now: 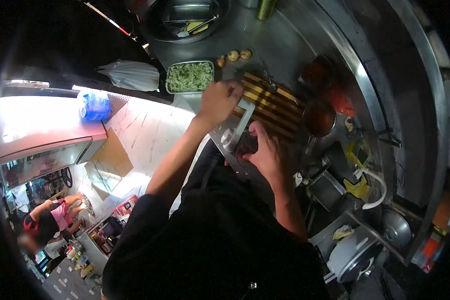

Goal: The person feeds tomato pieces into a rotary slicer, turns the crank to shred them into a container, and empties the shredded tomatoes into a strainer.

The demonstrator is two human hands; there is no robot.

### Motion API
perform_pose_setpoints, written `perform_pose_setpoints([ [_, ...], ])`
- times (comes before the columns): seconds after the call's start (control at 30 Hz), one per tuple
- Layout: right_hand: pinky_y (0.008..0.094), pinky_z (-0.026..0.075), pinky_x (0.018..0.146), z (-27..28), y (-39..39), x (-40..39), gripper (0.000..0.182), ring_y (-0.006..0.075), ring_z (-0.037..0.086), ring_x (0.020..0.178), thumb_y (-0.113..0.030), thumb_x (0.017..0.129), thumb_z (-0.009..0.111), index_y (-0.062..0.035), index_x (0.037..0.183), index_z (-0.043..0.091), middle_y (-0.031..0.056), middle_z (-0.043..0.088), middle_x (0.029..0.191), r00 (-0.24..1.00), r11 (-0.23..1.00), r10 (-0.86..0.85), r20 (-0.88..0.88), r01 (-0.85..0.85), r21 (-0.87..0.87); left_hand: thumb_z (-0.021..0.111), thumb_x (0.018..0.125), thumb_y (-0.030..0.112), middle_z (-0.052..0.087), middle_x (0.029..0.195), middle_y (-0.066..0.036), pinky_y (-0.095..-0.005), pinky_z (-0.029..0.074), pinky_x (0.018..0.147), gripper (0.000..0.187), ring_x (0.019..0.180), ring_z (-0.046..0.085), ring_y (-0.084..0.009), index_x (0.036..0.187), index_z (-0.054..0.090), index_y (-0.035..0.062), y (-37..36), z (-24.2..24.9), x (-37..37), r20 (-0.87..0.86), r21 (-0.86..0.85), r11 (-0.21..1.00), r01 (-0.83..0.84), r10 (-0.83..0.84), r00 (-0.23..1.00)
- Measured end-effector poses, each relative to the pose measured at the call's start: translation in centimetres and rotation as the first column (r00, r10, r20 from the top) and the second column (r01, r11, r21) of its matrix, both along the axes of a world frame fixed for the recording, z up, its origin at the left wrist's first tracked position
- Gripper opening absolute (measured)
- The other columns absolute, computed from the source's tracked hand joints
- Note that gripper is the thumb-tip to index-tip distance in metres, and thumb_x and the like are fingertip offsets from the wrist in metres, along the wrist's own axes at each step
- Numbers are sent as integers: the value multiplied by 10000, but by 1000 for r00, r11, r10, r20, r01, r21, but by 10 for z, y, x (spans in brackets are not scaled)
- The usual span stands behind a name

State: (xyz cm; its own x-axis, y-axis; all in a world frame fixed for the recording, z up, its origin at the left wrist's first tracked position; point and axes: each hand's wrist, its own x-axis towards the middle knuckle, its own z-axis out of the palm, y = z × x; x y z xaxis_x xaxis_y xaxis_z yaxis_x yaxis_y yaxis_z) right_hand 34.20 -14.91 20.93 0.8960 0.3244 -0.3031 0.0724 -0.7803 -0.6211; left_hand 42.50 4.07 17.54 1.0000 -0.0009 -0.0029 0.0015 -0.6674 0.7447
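Pale, narrow, strip-shaped object (244,122) is between two hands, near the striped wooden board (280,111). Left hand (221,102) has curled fingers; its grip I cannot tell. Right hand (271,152) is open, thumb and fingers apart. Three small, round brownish onions (233,55) are beside one rectangular metal tray (169,91).

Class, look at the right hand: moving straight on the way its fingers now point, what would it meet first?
Probably the pale strip just ahead of the right hand, though depth is unclear; the striped board lies beyond.
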Motion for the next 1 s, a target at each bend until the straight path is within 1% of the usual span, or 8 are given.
perform_pose_setpoints([
  [0.1,480,515,863,5,2,0,719,399,659,1041,-100,666,891,-127,1283,523,130,693,1127,999,998,49,19,-48,-44,550,904,180,546,648,-198,-417,438,591,248,584,546,-351,758,590,-17,5,25,-39,67,-141,990,-10,20,998],
  [0.23,482,521,856,-5,-7,-2,694,409,656,1043,-67,746,832,-90,1353,495,184,667,1175,987,986,54,150,-77,149,542,912,158,464,588,-154,-398,384,527,273,506,471,-281,716,526,-33,17,39,-97,69,-202,979,-20,34,997],
  [0.47,351,591,845,0,-24,-2,519,222,689,989,-75,852,785,-48,1304,531,138,652,1167,978,871,-149,-146,200,449,510,991,314,481,590,-169,-425,383,528,441,502,473,-331,703,503,-20,68,-73,-189,-23,8,997,-80,80,997],
  [0.5,333,602,834,3,-27,-1,479,192,690,980,-79,877,771,-36,1290,533,134,652,1155,963,823,-175,-203,256,506,530,975,254,592,619,-168,-442,481,576,344,574,604,-370,745,602,9,70,-88,-176,-227,0,986,-167,162,960],
  [0.57,303,612,808,-6,-33,-3,415,169,689,979,-75,916,734,-17,1273,530,134,651,1145,965,777,-191,-182,262,573,491,977,410,689,801,-228,-520,513,713,434,804,674,-444,906,699,35,69,-121,-132,-405,166,977,-136,193,894],
  [0.67,282,614,767,-8,-36,-9,248,160,708,894,-90,959,689,14,1162,592,123,682,1080,975,777,-193,-109,220,590,525,965,427,699,864,-261,-546,537,820,403,917,675,-461,976,747,90,41,-180,-44,-196,323,924,-203,275,941],
  [0.83,279,591,682,23,-43,-17,144,150,723,778,-123,972,681,10,1027,679,111,721,1004,977,890,-212,18,185,417,586,914,292,696,864,-250,-514,544,795,300,886,692,-431,922,743,37,-7,-29,29,-88,113,993,-18,28,996],
  [1.0,327,574,761,20,-49,-20,159,219,734,896,-155,932,712,-26,1025,710,106,719,1108,976,944,-170,138,121,307,573,913,157,624,692,-198,-418,479,612,226,629,629,-343,778,657,-5,11,29,-66,35,-164,986,19,-14,999],
])
